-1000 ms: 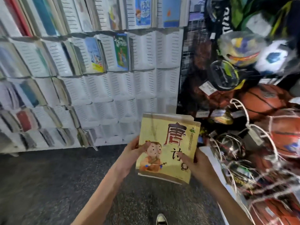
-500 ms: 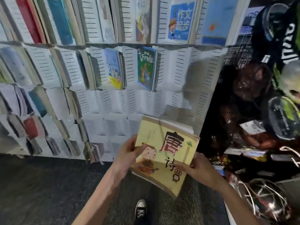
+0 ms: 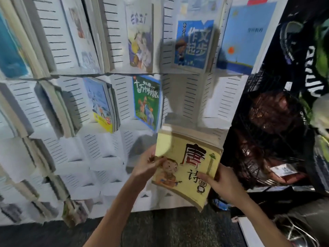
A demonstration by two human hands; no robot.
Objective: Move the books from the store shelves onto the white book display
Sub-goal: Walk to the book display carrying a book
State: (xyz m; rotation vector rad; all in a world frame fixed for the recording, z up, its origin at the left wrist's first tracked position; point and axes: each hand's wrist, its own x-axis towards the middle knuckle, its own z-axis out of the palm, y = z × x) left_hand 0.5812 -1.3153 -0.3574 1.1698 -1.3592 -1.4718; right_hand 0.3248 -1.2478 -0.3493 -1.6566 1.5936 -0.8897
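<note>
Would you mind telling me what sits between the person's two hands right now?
In the head view, the yellow book spans the gap: the left hand grips its left edge and the right hand its lower right edge.

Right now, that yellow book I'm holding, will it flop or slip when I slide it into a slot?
The yellow book looks like a thin softcover, so it may bend somewhat. Its cover seems glossy, so possibly slippery. With the left hand and right hand gripping opposite edges, it probably stays controlled.

Two hands, the left hand (image 3: 146, 166) and right hand (image 3: 222, 182), hold one yellow book (image 3: 187, 163) below the white book display (image 3: 222, 97), where two blue-covered books and one green book (image 3: 146, 100) face out.
</note>
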